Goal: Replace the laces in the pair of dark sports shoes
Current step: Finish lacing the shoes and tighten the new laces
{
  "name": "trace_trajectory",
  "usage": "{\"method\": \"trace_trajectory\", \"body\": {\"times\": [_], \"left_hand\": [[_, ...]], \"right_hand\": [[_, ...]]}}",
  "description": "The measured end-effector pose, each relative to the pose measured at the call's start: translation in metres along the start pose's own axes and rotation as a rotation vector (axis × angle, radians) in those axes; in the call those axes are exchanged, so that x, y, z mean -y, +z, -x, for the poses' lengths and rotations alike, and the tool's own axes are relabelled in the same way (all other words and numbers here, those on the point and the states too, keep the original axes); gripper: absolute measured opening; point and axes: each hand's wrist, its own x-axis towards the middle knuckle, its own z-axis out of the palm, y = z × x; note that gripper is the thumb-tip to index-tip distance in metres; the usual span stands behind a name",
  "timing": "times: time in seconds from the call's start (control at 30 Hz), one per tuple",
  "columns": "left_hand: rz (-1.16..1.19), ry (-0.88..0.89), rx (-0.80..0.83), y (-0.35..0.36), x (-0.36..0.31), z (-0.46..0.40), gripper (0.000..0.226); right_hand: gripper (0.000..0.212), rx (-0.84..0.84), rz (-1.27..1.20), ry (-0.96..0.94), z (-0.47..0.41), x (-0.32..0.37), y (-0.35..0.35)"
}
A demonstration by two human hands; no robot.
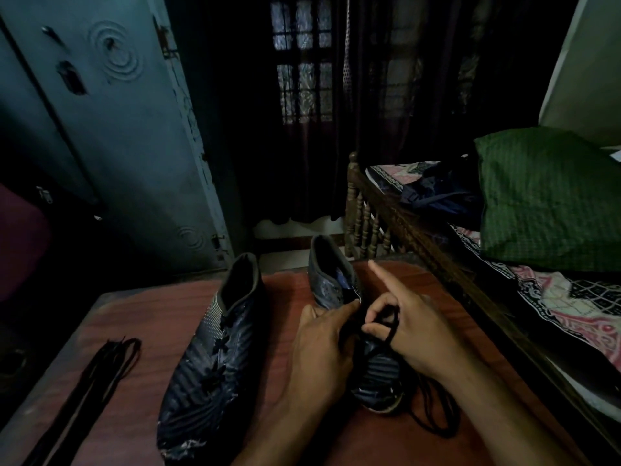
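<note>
right hand (413,334) hooks lace (391,326) above right shoe (339,280).

We see our left hand (321,344) and right hand (415,331) bare, forearms uncovered to the lower frame edge, no sleeves or jewellery.

In front of me is a reddish-brown wooden table (141,324), and on it stand my two dark sports shoes: the left shoe (215,351) lies unlaced with its toe toward me, and the right shoe (339,290) sits just beside it under my hands. A bundle of dark spare laces (97,381) lies stretched along the table's left edge, well apart from the shoes. A loose black lace (433,415) trails from the right shoe onto the tabletop near my right wrist.
</note>
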Motion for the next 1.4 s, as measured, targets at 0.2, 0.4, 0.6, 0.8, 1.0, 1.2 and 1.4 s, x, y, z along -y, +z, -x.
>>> {"method": "trace_trajectory", "body": {"times": [0.2, 0.4, 0.6, 0.8, 1.0, 1.2, 1.4], "left_hand": [[0.036, 0.005, 0.020, 0.000, 0.003, 0.000, 0.061], [0.019, 0.053, 0.026, 0.003, 0.002, 0.000, 0.056], [-0.009, 0.029, -0.011, 0.003, 0.003, -0.002, 0.051], [0.297, -0.203, -0.121, -0.007, 0.005, -0.006, 0.039], [0.287, -0.375, -0.282, -0.018, 0.027, -0.006, 0.032], [0.878, -0.586, -0.365, -0.023, 0.019, -0.011, 0.037], [0.682, -0.509, -0.376, -0.031, 0.014, -0.013, 0.032]], "right_hand": [[0.099, -0.029, -0.023, 0.008, -0.002, -0.005, -0.002], [0.087, 0.040, -0.315, 0.092, -0.005, -0.012, -0.012], [0.065, 0.027, -0.252, 0.069, -0.006, -0.015, -0.009], [0.048, 0.033, -0.320, 0.070, -0.005, -0.017, -0.004], [0.035, 0.009, -0.293, 0.041, -0.005, -0.019, 0.000], [0.035, 0.019, -0.242, 0.024, -0.003, -0.015, -0.002], [0.026, -0.042, -0.178, -0.046, -0.005, -0.016, 0.000]]}}
